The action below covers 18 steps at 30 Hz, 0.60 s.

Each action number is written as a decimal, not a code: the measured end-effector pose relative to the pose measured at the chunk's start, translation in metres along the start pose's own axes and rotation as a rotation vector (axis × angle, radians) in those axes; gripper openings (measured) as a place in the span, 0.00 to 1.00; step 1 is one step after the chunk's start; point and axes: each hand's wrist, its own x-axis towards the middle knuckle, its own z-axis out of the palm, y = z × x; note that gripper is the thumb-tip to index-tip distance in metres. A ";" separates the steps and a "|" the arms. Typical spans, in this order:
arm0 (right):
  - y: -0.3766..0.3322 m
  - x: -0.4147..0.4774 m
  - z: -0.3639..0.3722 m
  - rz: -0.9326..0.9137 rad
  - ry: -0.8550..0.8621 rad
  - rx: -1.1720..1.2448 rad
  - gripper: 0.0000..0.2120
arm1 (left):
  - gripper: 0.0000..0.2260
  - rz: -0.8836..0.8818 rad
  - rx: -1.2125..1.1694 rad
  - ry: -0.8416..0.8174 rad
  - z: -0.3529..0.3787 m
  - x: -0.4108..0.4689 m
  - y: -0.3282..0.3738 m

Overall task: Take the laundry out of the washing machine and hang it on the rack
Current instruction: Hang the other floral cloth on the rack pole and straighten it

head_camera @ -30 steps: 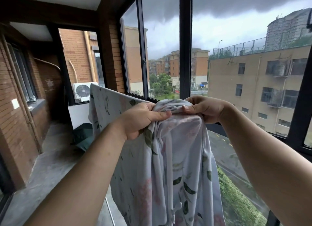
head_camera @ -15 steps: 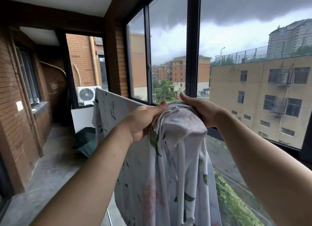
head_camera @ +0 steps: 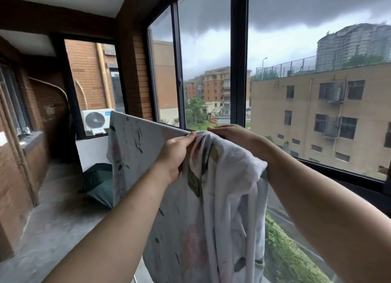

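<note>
A pale floral-printed cotton sheet (head_camera: 148, 155) is hanging over a hidden rail, its top edge running long from the white air-conditioner unit (head_camera: 96, 120) towards the viewer. The left hand (head_camera: 176, 153) is pinching the bunched fabric there; the right hand (head_camera: 231, 134) is lying curled over it.

— Where is there open room?
— Left, above the concrete floor (head_camera: 53, 208).
— What blocks?
— The floral sheet (head_camera: 137, 155) draped ahead; the window frame (head_camera: 239, 71) close beyond the hands.

Air-conditioner unit (head_camera: 96, 121) outside window; teal cushion (head_camera: 101, 185) on floor.
</note>
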 end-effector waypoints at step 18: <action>0.006 0.128 0.042 0.001 -0.427 0.483 0.08 | 0.18 -0.017 -0.013 0.398 -0.058 0.089 0.011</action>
